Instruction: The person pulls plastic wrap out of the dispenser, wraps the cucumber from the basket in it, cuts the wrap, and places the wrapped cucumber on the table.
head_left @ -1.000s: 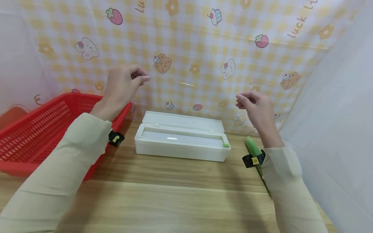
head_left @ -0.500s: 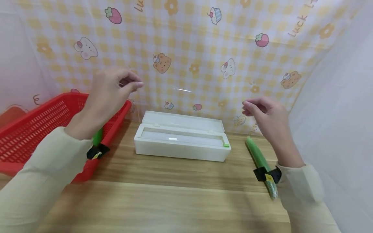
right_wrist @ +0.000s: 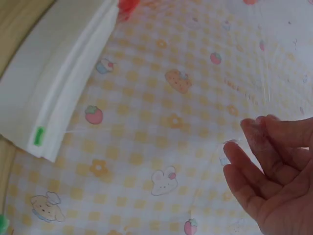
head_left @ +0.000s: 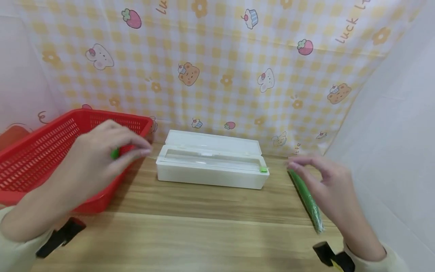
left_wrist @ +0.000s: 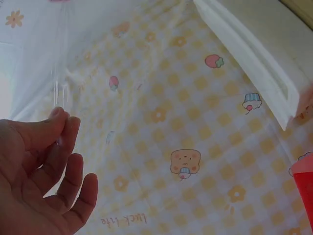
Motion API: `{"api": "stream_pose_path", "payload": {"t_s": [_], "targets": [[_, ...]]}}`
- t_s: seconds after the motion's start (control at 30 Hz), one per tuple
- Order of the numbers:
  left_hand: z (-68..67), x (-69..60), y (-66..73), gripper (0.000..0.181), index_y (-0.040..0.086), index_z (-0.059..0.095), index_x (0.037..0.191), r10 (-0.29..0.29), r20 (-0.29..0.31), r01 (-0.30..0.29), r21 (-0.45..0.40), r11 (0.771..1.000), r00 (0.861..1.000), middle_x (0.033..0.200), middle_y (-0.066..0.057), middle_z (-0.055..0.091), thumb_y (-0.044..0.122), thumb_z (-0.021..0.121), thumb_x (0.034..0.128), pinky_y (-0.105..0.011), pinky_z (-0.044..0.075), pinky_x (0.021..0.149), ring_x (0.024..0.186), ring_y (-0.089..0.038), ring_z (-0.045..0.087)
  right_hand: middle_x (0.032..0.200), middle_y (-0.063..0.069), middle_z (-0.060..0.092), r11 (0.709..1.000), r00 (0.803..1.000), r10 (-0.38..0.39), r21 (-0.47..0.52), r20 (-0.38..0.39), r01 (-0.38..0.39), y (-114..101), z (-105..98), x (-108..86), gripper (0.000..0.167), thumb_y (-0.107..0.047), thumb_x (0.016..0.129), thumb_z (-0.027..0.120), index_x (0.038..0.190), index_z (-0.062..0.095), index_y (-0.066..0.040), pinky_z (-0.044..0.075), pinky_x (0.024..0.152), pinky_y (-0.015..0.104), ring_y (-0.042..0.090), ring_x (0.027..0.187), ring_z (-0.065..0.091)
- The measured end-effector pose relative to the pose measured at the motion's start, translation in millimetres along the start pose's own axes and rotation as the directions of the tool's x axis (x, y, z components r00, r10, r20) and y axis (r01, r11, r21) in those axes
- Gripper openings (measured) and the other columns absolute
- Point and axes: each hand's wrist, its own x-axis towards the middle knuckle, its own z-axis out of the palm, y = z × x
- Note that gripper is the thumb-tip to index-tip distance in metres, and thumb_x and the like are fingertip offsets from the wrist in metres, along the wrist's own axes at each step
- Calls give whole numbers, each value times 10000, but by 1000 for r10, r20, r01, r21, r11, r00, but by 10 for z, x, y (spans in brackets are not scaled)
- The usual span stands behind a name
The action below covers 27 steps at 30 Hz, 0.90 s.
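One clear film (left_wrist: pixel 59 88) stretches left to right.

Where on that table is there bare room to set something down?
Bare wooden table lies in front of the white box, between the red basket and green vegetable; a narrower strip parts box from vegetable. Both sides look crowded: the left hand overlaps the basket, the right hand the vegetable. How far their clear film hangs is unclear.

Cloth (head_left: pixel 217 49) behind white box (head_left: pixel 209 174) is bearing "luck" (head_left: pixel 347 31) up right of box; left-wrist view is showing "luck life" (left_wrist: pixel 123 219) inverted.
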Motion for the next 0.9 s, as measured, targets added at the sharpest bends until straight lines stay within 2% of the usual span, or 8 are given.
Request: {"api": "stream_pose_path", "payload": {"t_s": [0.07,0.13,0.23,0.3,0.4,0.57,0.67,0.9], "targets": [[130,-231,-256,366,391,647,1070,100,23,-100,-30,995,995,1002,203,628,360,779,730,-145,388,806,989,-97,492,907,78,716,998,998,-58,28,18,58,-8,1,-120,191,48,730,716,861,700,-90,411,892,78,-111,962,579],[114,-350,-226,392,383,639,1086,168,55,-164,-72,984,984,1051,195,618,332,786,726,-177,368,915,1052,-105,503,934,39,714,995,995,-85,50,48,83,-14,8,-243,228,50,718,724,870,697,-118,406,918,94,-68,996,592],[-89,-336,197,241,363,635,1057,253,84,-240,-141,960,964,1065,190,605,343,693,824,-171,378,973,1048,-56,539,914,-22,710,992,991,-106,78,80,100,-11,39,-422,256,45,713,729,885,696,-142,405,931,104,-42,1011,600],[-224,-299,503,128,338,641,1007,279,98,-258,-179,949,955,1039,198,602,381,586,899,-99,423,876,1000,-10,561,882,-57,703,990,988,-116,87,101,108,0,67,-539,262,26,719,734,893,693,-165,401,930,96,-41,1009,600],[-267,-332,715,247,298,637,953,327,101,-301,-211,930,940,994,211,593,412,419,967,-42,440,768,918,38,577,853,-79,690,987,982,-137,105,133,124,21,120,-696,267,12,728,733,907,680,-179,417,887,80,-19,952,622],[-148,-505,743,50,282,600,935,353,199,-274,-337,901,914,894,209,559,273,552,923,-24,409,701,797,79,542,858,-82,669,973,958,-176,191,227,133,62,224,-899,278,30,751,708,937,654,-170,456,745,77,35,791,635],[-61,-620,727,30,304,587,918,332,306,-218,-351,910,892,859,232,536,280,588,899,-17,392,666,757,108,512,852,-90,660,962,940,-200,239,276,134,106,283,-990,246,3,787,688,941,646,-184,452,728,82,26,774,618],[162,-786,715,138,270,613,850,323,503,-162,-337,928,802,808,211,516,154,682,817,-63,391,602,712,98,452,816,-43,662,953,884,-252,262,395,154,242,456,-1196,54,-101,877,621,911,643,-136,447,719,78,44,770,622]]}}
